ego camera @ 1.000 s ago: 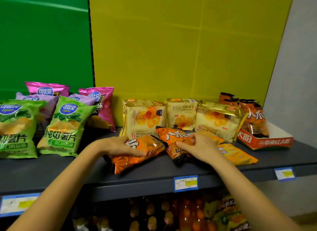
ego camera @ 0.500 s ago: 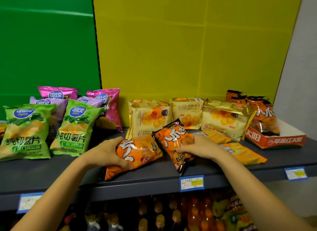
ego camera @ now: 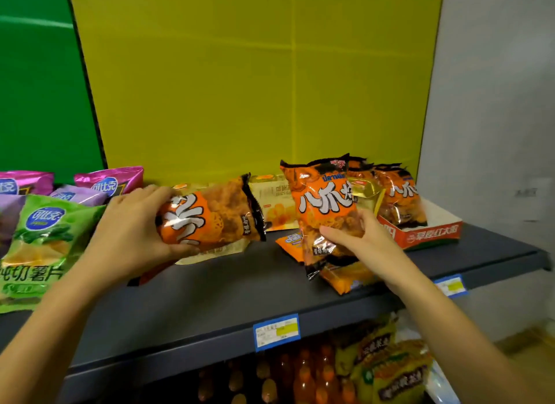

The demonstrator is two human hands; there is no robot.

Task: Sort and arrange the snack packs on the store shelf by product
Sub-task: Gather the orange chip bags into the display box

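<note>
Whereas both orange packs lay on the shelf (ego camera: 240,289) a second ago, each is now raised off it. The left grip (ego camera: 129,238) clasps the sideways orange pack (ego camera: 210,214) in front of the gold croissant packs (ego camera: 276,199). The right grip (ego camera: 357,241) clasps the upright orange pack (ego camera: 324,205) above a flat yellow pack (ego camera: 345,279), just left of the red carton (ego camera: 432,234) that holds matching packs (ego camera: 402,193).

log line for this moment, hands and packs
left hand: grips left orange pack, sideways | right hand: grips right orange pack, upright | red box: matching orange packs inside
</note>
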